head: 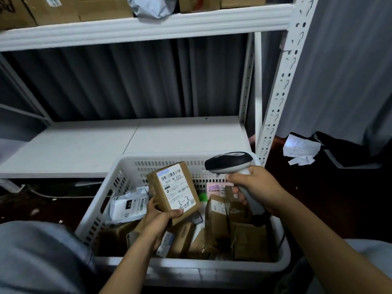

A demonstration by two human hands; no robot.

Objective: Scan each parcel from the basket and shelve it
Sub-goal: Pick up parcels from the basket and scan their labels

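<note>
The left grip [158, 219] curls round the lower end of a small cardboard parcel [172, 195], held above the white slotted basket [191, 267], long axis rising away from the person, printed label [177, 183] upward; the right grip [254, 187] wraps the grey scanner [230, 162] by its handle, its dark rounded head just right of the label. The white shelf [127, 143] lies beyond.

- parcel [174, 192]: small brown carton, tilted, its white barcode label marked "3-3" facing the camera; held above the basket by the left hand [158, 219].
- scanner [229, 162]: grey and black, gripped by the right hand [254, 187], head just right of the parcel.
- basket [191, 270]: white, slotted walls, holding brown cartons [216, 217] and a white mailer [127, 206].
- shelf [127, 143]: white board behind the basket.
</note>
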